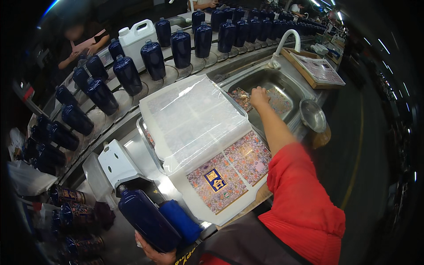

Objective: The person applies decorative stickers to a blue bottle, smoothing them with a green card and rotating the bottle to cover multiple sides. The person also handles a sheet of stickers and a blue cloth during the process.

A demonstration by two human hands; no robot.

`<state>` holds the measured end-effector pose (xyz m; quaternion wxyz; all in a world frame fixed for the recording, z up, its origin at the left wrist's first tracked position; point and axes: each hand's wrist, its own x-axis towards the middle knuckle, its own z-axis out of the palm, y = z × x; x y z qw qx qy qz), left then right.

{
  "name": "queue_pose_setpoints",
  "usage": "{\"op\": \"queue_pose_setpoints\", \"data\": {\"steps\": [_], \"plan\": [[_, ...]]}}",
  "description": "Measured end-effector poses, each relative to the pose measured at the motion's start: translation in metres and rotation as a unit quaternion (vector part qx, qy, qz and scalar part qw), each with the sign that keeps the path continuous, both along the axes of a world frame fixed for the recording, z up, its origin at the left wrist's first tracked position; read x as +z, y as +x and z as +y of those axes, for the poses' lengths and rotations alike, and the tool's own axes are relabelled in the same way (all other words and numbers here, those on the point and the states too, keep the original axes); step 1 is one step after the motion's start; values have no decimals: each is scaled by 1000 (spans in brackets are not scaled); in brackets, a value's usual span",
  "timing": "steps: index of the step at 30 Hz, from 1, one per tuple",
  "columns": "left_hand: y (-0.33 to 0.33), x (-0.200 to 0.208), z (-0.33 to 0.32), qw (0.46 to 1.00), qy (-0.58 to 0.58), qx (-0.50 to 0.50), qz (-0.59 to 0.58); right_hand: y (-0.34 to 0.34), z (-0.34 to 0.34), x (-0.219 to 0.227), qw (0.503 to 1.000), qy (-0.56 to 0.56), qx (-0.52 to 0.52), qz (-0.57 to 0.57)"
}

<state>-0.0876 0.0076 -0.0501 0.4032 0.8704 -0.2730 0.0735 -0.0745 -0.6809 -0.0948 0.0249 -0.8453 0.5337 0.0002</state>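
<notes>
In my left hand (152,251) is a glossy dark blue glass bottle (148,218), tilted with its neck pointing away from me; the fingers wrap round its base end. My right hand (260,97) reaches over the metal sink (300,90), its fingers closed at the edge of a flower-patterned decal sheet (240,98). Another patterned decal sheet (279,101) lies in the sink to the right of that hand. Before me, printed decal sheets (221,174) rest on a white backing, partly covered by a translucent sheet (192,119).
Rows of blue bottles (180,48) stand on round plates beyond the counter. A white jug (138,42), a curved tap (289,39) and a metal bowl (312,115) are nearby. A blue cloth (180,223) lies beside my bottle. Decorated bottles (77,214) are at left; another person (84,46) sits across.
</notes>
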Motion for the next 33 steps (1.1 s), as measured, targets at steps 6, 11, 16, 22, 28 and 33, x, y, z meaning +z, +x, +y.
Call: {"op": "queue_pose_setpoints", "data": {"steps": [6,11,16,22,28,33], "plan": [[-2,3,-3,999,-31,0,33,2,1,34,984,-138,84,-70],[2,5,-3,1000,-16,-7,-10,5,21,88,979,-136,130,-74],[8,30,-6,993,71,-32,-88,7,44,132,962,-163,207,-73],[9,53,-10,972,145,-40,-183,16,81,178,904,-177,361,-149],[12,36,-4,983,122,-30,-135,17,128,225,851,-110,492,-149],[13,29,-2,986,103,-30,-126,13,183,242,817,-10,529,-228]]}}
